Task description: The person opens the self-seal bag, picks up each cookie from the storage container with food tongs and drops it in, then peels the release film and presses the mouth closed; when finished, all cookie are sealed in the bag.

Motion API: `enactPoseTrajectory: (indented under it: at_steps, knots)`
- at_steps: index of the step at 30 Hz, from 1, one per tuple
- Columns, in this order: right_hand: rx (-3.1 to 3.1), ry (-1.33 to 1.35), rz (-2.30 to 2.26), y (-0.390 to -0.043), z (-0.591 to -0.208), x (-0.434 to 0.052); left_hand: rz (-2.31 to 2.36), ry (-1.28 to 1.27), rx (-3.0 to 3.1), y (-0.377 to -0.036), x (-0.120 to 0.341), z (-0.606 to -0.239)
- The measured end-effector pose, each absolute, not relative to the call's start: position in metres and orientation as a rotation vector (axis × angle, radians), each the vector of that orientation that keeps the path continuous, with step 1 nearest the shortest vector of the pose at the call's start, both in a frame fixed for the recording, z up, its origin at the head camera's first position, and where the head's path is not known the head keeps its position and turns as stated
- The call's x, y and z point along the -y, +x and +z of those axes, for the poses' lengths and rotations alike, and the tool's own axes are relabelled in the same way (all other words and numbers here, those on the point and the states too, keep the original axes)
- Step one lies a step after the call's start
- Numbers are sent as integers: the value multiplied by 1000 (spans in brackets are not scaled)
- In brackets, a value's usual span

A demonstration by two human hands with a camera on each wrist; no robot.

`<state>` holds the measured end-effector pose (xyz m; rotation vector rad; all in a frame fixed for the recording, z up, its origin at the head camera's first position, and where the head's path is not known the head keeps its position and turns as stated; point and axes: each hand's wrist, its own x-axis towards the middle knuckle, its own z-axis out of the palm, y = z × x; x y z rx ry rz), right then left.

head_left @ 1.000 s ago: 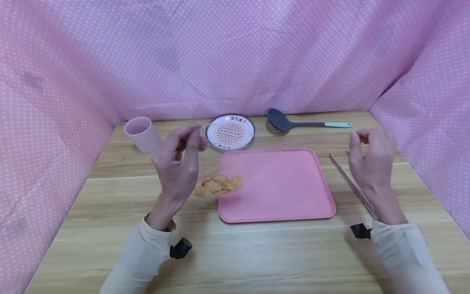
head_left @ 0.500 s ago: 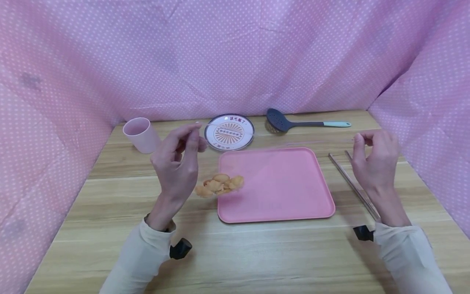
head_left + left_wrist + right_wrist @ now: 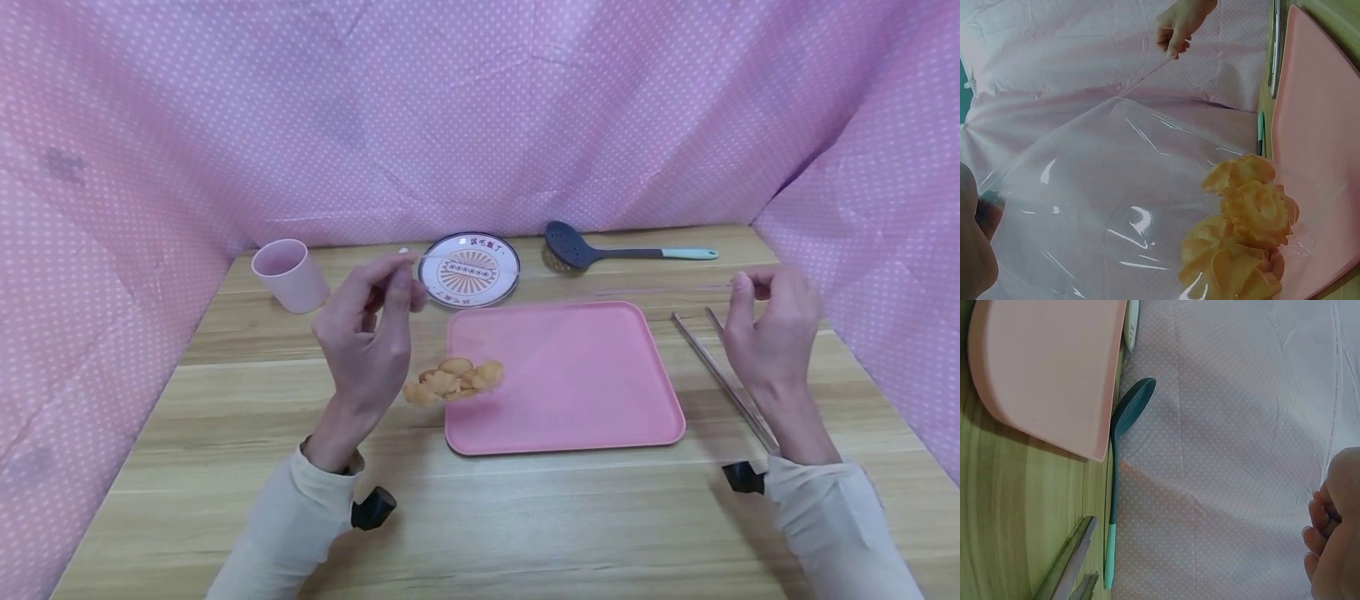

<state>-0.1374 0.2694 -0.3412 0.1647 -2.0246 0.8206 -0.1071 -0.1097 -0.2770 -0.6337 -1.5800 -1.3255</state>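
A clear plastic bag hangs above the table, with several golden, ruffled cookies in its lower part. My left hand pinches the bag's top edge between thumb and fingers. On the right, my right hand is raised, thumb against curled fingers, pinching a thin clear strip with small print. In the left wrist view the strip runs from the bag's upper corner to the right hand. The cookies overlap the left edge of the pink tray in the head view.
Behind the tray lie a printed white plate and a dark slotted spoon with a mint handle end. A pink cup stands at the back left. Metal tongs lie right of the tray, beside my right forearm. Pink dotted cloth surrounds the table.
My right hand has moved slightly to the right, holding the strip. The left hand and the cookies in the bag have shifted a little to the right.
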Motion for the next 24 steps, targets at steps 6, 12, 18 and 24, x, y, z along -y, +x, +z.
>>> enactPoseTrajectory:
  at_steps: [6, 12, 18, 24]
  knots:
    - [2004, 124, 860, -139, -345, -275, -1329, -630, 1558, -107, 107, -276]
    - [2042, 41, 958, -134, -348, -283, -1302, -640, 1575, -107, 109, -274]
    - [2115, 85, 949, -134, -352, -297, -1292, -646, 1596, -107, 113, -275]
    - [2287, 106, 895, -136, -356, -318, -1290, -643, 1596, -108, 114, -276]
